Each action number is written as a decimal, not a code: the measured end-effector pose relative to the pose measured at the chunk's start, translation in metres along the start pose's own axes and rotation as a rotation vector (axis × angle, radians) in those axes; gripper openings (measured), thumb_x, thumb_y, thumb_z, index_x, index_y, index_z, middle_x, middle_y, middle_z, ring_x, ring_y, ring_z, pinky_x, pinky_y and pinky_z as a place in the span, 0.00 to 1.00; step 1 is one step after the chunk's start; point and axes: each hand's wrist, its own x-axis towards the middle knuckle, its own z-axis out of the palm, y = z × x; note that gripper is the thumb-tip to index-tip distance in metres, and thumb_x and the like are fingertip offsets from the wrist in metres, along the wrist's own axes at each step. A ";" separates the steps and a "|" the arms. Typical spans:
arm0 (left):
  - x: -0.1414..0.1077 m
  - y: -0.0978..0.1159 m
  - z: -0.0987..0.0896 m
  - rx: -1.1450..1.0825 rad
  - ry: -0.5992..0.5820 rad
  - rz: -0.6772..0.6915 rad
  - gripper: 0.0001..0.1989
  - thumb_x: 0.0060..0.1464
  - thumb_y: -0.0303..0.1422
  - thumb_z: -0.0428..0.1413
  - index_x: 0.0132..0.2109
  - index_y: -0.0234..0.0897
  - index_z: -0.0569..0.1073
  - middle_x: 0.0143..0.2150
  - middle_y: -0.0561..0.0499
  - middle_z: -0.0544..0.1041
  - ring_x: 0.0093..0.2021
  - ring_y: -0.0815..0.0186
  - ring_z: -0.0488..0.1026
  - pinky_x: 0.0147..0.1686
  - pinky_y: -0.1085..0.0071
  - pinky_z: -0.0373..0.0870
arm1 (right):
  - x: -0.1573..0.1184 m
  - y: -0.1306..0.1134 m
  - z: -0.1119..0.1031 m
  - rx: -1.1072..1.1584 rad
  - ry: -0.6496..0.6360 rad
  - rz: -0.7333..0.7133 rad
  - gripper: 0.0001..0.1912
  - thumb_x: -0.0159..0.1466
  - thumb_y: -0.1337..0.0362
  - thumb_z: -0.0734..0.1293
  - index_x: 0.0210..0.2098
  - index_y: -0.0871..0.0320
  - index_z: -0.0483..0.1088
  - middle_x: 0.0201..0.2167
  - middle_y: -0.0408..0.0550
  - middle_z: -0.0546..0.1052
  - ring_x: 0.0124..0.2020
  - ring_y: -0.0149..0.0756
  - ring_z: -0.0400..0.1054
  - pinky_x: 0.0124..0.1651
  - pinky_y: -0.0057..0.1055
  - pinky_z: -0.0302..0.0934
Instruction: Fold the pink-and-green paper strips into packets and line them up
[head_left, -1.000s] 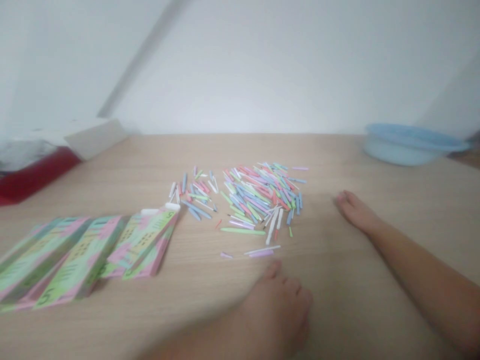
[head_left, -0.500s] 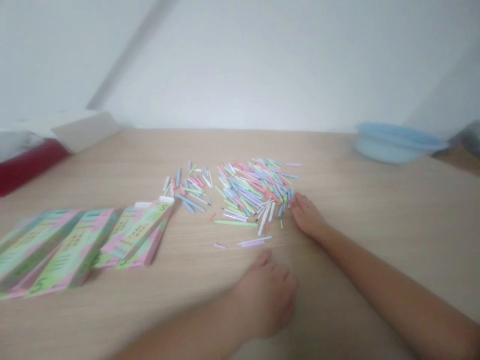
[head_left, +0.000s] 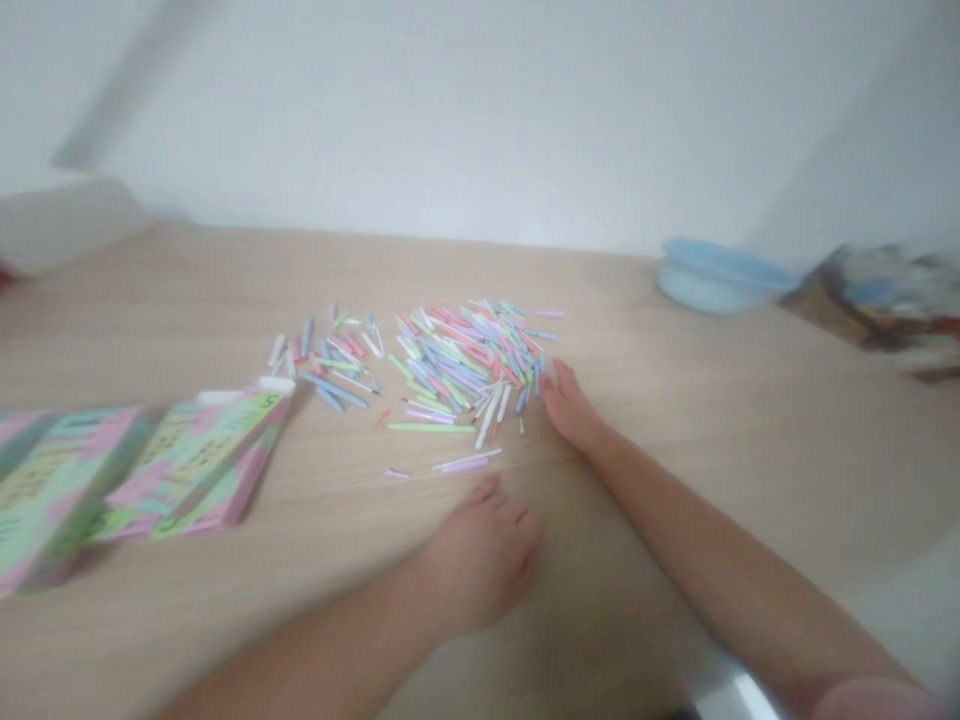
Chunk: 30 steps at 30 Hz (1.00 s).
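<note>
A pile of pastel pen parts (head_left: 465,360) in pink, blue, green, purple and white lies on the wooden table. To its left is a smaller scattered group of similar pieces (head_left: 337,360). My right hand (head_left: 570,405) rests at the pile's right edge, fingers extended and nothing seen in its grasp. Nearer to me, my left hand (head_left: 487,550) is curled on the table, below a loose purple piece (head_left: 466,466); no object shows in it. Long pink and green printed boxes (head_left: 202,460) lie at the left, slightly blurred.
A light blue basin (head_left: 720,275) stands at the back right, near blurred clutter (head_left: 892,290) beyond the table edge. A pale box (head_left: 67,220) is at the far left, in front of the white wall. Something shiny shows at the bottom, beside my right forearm.
The view has turned to the right, so everything appears further left and more clutter shows at the right. Both hands remain in nearly the same places beside the pieces.
</note>
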 end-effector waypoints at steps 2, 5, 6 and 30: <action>0.000 0.000 0.000 -0.028 0.017 -0.004 0.07 0.65 0.31 0.49 0.41 0.38 0.71 0.39 0.50 0.77 0.45 0.61 0.76 0.70 0.51 0.52 | -0.039 0.002 -0.018 0.017 0.005 0.090 0.38 0.75 0.46 0.40 0.76 0.63 0.33 0.74 0.66 0.52 0.75 0.53 0.46 0.71 0.57 0.52; -0.001 -0.001 0.000 -0.075 0.034 -0.014 0.07 0.65 0.30 0.49 0.39 0.38 0.71 0.38 0.51 0.77 0.44 0.62 0.76 0.69 0.52 0.52 | -0.132 0.002 -0.038 0.102 -0.037 0.071 0.41 0.74 0.44 0.51 0.77 0.51 0.29 0.77 0.53 0.42 0.77 0.50 0.38 0.73 0.58 0.47; -0.001 -0.001 0.001 -0.084 0.036 -0.018 0.07 0.65 0.30 0.49 0.39 0.39 0.71 0.38 0.51 0.77 0.44 0.62 0.76 0.69 0.52 0.52 | -0.165 0.001 -0.040 0.101 -0.081 0.052 0.43 0.73 0.44 0.55 0.77 0.46 0.26 0.78 0.50 0.40 0.77 0.52 0.37 0.73 0.61 0.48; -0.001 0.000 0.004 -0.041 0.024 -0.022 0.06 0.65 0.32 0.50 0.41 0.39 0.71 0.38 0.51 0.77 0.44 0.62 0.75 0.70 0.51 0.50 | -0.009 -0.022 0.008 -0.106 -0.179 -0.168 0.52 0.66 0.32 0.58 0.77 0.55 0.39 0.77 0.65 0.42 0.76 0.64 0.37 0.73 0.60 0.39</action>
